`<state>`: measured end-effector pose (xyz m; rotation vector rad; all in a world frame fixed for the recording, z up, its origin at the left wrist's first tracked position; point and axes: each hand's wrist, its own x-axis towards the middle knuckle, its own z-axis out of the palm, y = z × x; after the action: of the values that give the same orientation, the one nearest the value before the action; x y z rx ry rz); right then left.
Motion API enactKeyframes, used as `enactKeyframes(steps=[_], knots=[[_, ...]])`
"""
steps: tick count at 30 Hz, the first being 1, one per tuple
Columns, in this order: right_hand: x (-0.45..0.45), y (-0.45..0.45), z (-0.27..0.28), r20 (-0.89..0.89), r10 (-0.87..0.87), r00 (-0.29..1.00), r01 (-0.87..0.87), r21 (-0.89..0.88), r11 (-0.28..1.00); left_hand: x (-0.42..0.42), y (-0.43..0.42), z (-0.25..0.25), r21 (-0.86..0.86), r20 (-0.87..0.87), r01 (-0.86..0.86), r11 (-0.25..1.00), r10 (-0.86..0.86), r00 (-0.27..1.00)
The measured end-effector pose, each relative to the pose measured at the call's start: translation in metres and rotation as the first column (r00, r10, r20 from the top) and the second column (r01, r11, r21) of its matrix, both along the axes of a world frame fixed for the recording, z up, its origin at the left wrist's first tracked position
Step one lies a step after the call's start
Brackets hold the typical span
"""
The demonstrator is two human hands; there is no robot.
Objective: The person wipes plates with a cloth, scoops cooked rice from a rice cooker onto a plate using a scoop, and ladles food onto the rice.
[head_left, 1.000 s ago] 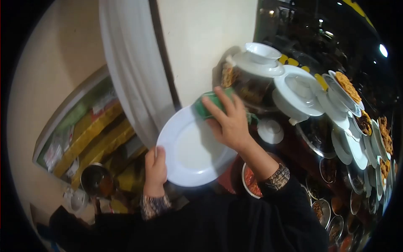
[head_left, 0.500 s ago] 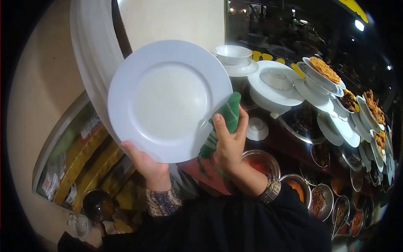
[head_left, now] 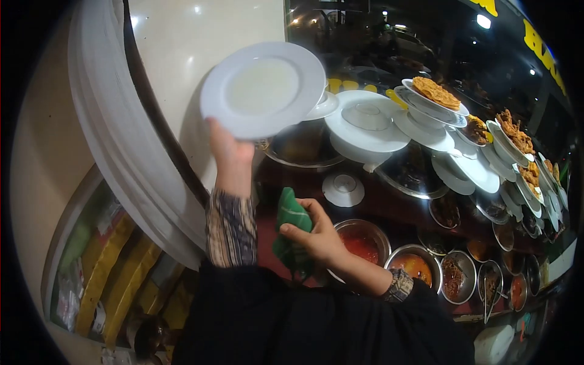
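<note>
Pale wall (head_left: pixel 167 67) behind, left hand (head_left: pixel 232 149) grips tilted plate (head_left: pixel 264 89) facing viewer, right hand (head_left: pixel 316 237) green cloth (head_left: pixel 293 220), lengthwise upright

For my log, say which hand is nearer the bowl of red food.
Right. The right hand, holding green cloth, appears just left of the bowl; the left hand, holding the plate, is farther up and left.

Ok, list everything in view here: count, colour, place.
plate: one, white, upper centre
cloth: one, green, lower centre
small dish: one, white, centre
stacked dishes: many, white, below the window
fried food: several, golden, on stacked dishes
metal bowls: several, silvery, lower right
window: one, dark, upper right
lettering: some, yellow, at window
curtain: one, white, left
ledges: several, yellow, lower left
garment: one, black, bottom
left hand: one, bare, holding plate
right hand: one, bare, holding cloth
</note>
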<state>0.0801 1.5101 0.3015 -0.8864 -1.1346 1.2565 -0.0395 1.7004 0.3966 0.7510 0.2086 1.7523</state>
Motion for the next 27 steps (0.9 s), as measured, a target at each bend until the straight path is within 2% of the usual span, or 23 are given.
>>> enactKeyframes(steps=[1,4,7,15,23,27], knots=[[0.007,-0.008,0.014,0.018,-0.025,1.0,0.027,-0.117,0.993,0.01,0.017,0.007,0.014,-0.018,0.025,1.0,-0.024,1.0],[0.028,-0.008,-0.009,-0.017,-0.104,0.994,0.103,-0.069,0.992,0.038,0.059,0.021,-0.271,0.0,0.133,0.953,-0.138,0.99],[0.043,-0.021,-0.014,-0.104,-0.173,0.979,0.158,-0.142,0.977,0.053,0.094,0.023,-0.323,-0.096,0.119,0.939,-0.158,0.983],[0.057,-0.025,-0.031,-0.275,-0.272,0.922,0.212,-0.228,0.95,0.063,0.148,0.007,-0.35,-0.199,0.099,0.931,-0.177,0.964],[0.049,-0.011,-0.037,-0.288,-0.278,0.917,0.2,-0.271,0.941,0.072,0.164,0.0,-0.392,-0.289,0.057,0.918,-0.182,0.94],[0.049,-0.004,-0.04,-0.324,-0.279,0.904,0.19,-0.28,0.941,0.073,0.167,-0.001,-0.382,-0.264,0.105,0.918,-0.217,0.94]])
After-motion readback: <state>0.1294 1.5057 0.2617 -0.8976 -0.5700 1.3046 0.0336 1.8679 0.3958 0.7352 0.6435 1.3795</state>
